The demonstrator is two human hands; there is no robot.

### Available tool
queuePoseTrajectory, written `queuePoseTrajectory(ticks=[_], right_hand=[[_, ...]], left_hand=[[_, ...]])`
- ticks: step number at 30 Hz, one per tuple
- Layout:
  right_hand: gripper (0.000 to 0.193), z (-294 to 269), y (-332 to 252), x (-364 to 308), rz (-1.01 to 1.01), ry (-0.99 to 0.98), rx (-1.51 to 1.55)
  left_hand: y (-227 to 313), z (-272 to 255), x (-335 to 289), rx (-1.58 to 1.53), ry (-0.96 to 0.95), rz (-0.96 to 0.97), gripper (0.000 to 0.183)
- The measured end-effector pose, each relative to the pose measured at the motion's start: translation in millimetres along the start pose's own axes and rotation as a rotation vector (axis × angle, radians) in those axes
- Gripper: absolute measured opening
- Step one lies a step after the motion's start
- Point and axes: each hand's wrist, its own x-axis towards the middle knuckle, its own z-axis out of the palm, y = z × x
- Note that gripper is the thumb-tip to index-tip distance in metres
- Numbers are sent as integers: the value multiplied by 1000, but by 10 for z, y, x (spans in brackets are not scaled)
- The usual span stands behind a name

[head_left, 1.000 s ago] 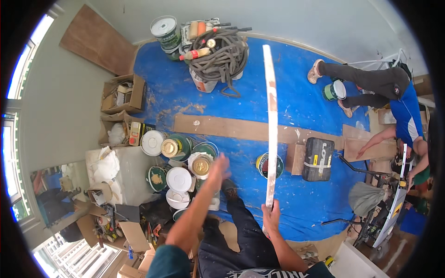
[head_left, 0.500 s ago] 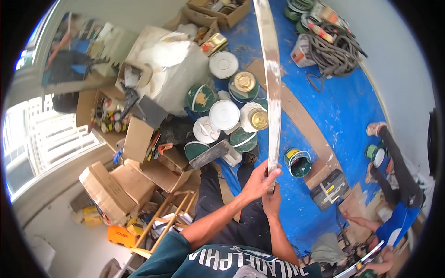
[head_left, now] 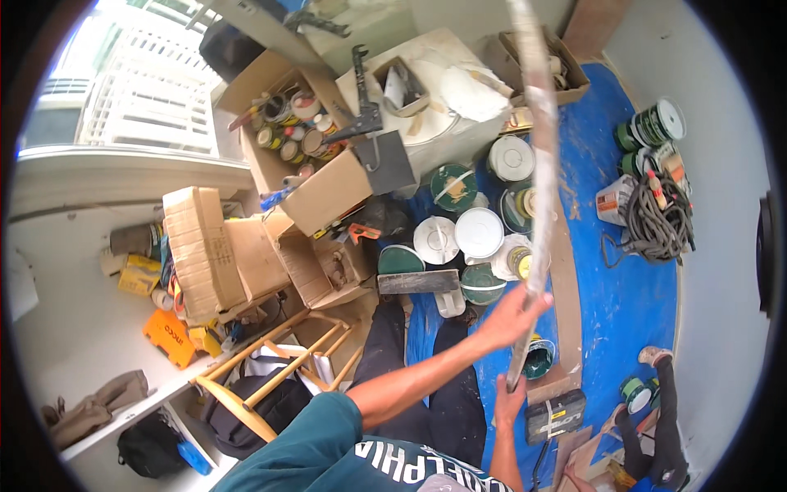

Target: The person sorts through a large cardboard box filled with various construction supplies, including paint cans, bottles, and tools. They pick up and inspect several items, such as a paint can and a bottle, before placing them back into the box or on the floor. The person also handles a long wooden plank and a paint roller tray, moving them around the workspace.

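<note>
While L hand [head_left: 505, 322] & R hand [head_left: 509, 403] both hold wht-flecked strip [head_left: 544, 148] nr bottom end, in front of body, paint buckets [head_left: 479, 232] crowd its L; wooden chair [head_left: 239, 410] nr L leg. Vs 0.5s ago: view swung L, carton of cans [head_left: 328, 198] nearer ctr.

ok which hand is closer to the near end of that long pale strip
Right. The right hand is right at the near end of the long pale strip; the left hand is farther along it, away from that end.
</note>
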Motion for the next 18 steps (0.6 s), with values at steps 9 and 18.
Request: queuePoseTrajectory(ticks=[9, 18], right_hand=[[40, -183, -3200, 262, -643, -9, 517], [39, 310, -5515, 53, -1316, -587, 789]], left_hand=[[526, -837, -833, -43, 143, 146, 72], [-533, -2373, -1746, -93, 713, -8, 66]])
